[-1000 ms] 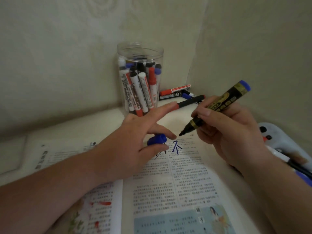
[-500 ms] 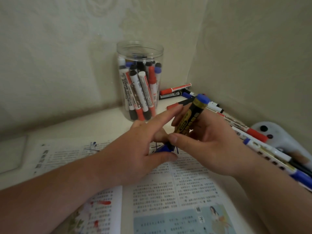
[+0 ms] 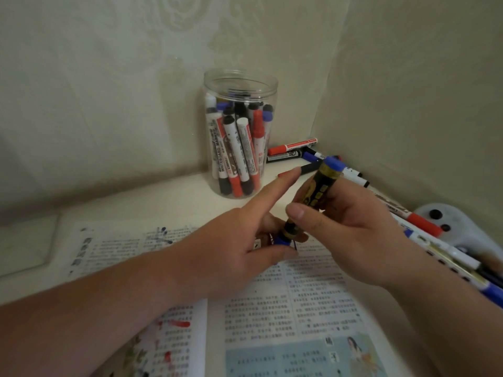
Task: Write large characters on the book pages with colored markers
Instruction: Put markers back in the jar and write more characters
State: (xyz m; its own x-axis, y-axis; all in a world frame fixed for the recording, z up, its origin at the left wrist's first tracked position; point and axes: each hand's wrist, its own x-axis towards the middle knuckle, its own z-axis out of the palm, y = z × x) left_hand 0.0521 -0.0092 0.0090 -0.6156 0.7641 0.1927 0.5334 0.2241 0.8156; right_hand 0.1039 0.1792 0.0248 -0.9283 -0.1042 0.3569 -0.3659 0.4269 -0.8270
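Right hand grips the black-and-gold marker nearly upright, blue end up, above the upper part of the open book on the counter. Left hand pinches the blue cap at the marker's lower end, index finger straight out. Clear jar of markers stands behind, well apart.
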